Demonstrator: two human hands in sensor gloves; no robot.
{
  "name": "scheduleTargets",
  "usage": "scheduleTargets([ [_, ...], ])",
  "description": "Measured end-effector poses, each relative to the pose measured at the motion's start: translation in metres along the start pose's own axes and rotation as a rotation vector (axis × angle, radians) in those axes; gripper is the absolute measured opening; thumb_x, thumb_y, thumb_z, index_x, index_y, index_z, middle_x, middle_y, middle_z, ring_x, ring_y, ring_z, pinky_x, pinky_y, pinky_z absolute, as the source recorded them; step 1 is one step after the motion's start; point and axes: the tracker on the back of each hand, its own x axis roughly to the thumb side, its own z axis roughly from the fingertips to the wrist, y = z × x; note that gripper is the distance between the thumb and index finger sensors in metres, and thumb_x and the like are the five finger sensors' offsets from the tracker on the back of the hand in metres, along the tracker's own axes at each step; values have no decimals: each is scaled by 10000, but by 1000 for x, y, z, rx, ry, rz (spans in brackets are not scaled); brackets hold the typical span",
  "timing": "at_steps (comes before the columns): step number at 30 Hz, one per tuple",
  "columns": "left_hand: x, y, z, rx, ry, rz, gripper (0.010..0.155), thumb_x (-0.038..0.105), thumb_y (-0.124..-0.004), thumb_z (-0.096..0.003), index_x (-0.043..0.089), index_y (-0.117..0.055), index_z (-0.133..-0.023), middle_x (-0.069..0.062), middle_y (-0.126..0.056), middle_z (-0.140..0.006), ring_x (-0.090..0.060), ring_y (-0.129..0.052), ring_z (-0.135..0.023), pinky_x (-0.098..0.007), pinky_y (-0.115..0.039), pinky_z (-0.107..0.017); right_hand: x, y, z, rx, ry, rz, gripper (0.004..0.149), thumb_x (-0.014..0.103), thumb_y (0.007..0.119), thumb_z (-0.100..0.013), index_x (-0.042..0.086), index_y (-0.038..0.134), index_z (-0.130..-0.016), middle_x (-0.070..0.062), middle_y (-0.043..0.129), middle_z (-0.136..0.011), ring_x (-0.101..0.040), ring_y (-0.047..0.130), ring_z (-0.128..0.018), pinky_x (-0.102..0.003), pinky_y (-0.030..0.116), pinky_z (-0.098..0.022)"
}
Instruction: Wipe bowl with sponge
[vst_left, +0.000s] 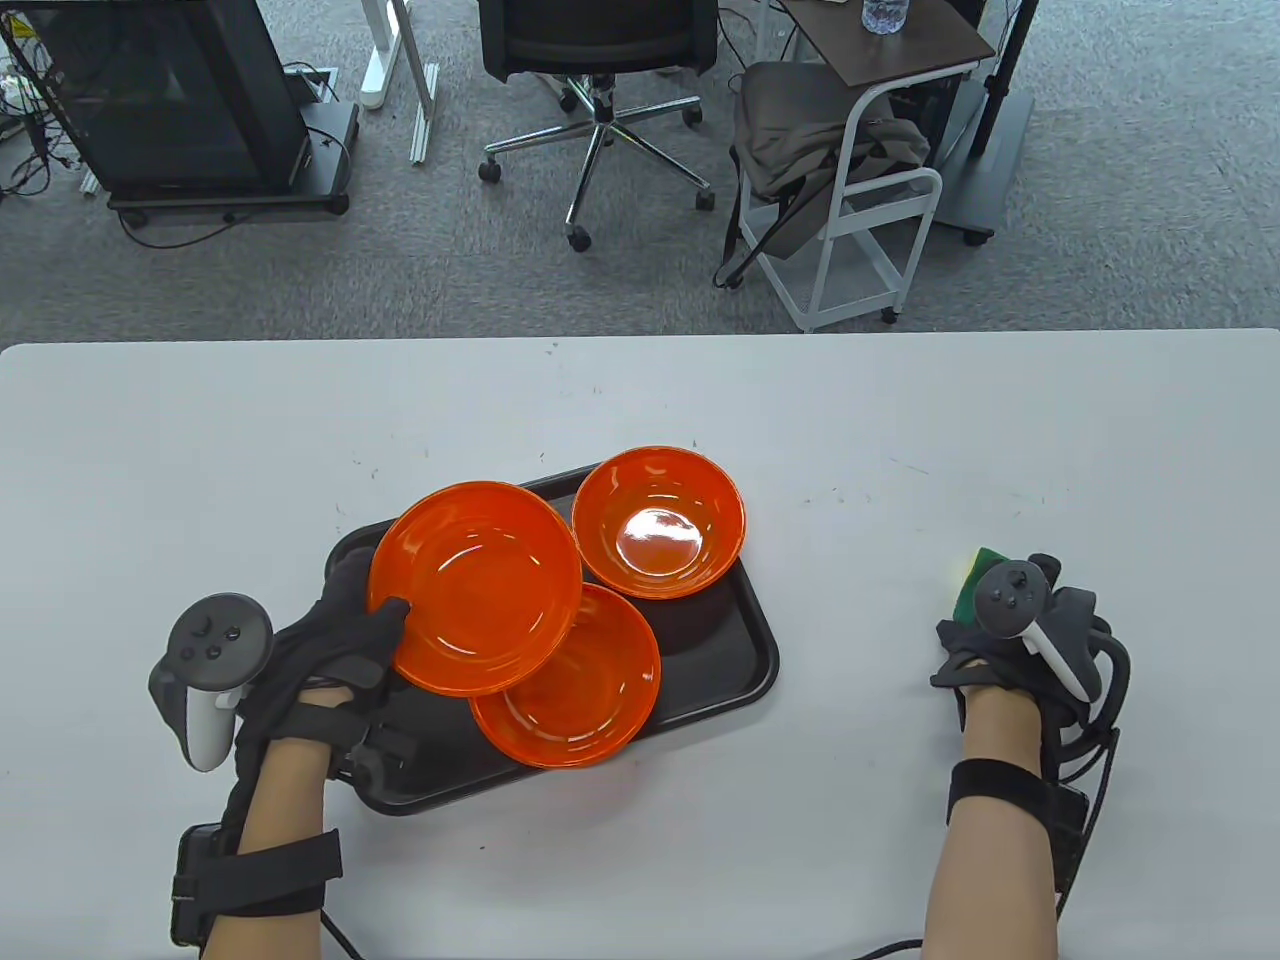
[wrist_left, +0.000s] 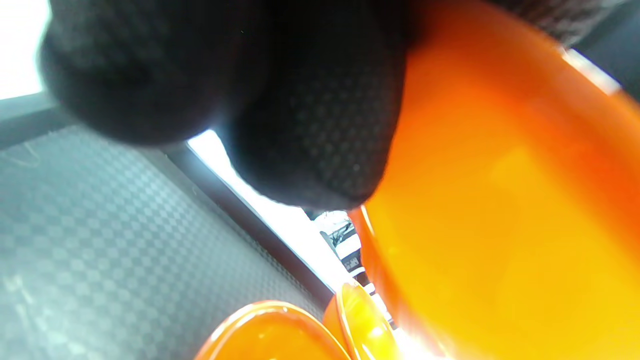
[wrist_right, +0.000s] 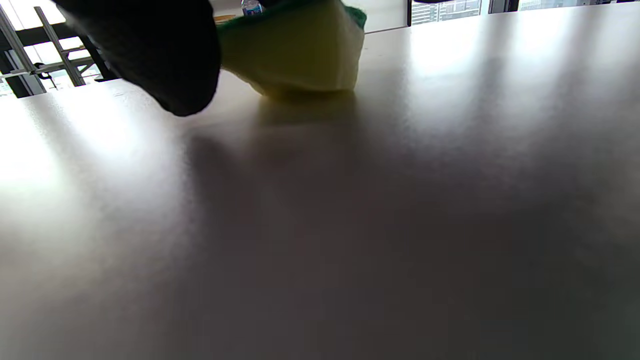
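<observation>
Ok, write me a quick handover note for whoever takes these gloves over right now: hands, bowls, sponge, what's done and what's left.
Left hand: grips the rim of the raised orange bowl, tilted above the black tray.
Right hand: on the yellow-green sponge, which touches the white table, well right of the tray.
Two more orange bowls sit on the tray: front bowl, back bowl.
Done: bowl picked up, sponge reached.
Left: bring sponge to the held bowl and wipe it; no wiping contact yet.
</observation>
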Motion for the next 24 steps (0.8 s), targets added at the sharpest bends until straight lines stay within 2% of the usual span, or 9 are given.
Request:
scheduleTargets([
  [3,0,0,1,6,2,-7,659,421,-868,-488,126,-625,-1024,-49,-1016,-510,-172,-1108,-193,-258,-960,-103,4,1,-6,38,-11,46,765,463,844,-511,165,375,-1037,-269,315,-1107,-599,580,-930,-768,425,-619],
  [9,-1,0,1,-6,6,18,658,420,-868,-488,126,-623,-1024,-48,-1015,-512,-172,-1107,-195,-257,-960,-104,10,-1,-12,-6,-25,135,668,351,852,-501,128,480,-1010,-314,469,-1060,-554,747,-858,-727,543,-609],
  [13,-2,1,1,-1,7,16,657,418,-865,-490,125,-622,-1025,-49,-1015,-511,-173,-1107,-195,-259,-959,-105,11,-4,-12,-31,-40,116,607,298,819,-508,109,512,-997,-336,514,-1035,-558,794,-808,-690,599,-602],
  [17,-2,3,1,10,9,0,655,419,-862,-489,125,-624,-1024,-48,-1015,-510,-172,-1106,-193,-258,-959,-104,14,-16,-7,-52,-66,100,571,292,797,-516,111,539,-992,-325,569,-1028,-535,848,-778,-683,632,-584],
  [24,-2,2,2,-8,15,27,652,423,-856,-492,122,-625,-1022,-46,-1009,-481,-146,-1085,-152,-239,-942,-75,25,-37,25,-199,-162,-85,560,297,774,-529,113,528,-998,-319,560,-1039,-536,845,-778,-693,637,-571],
])
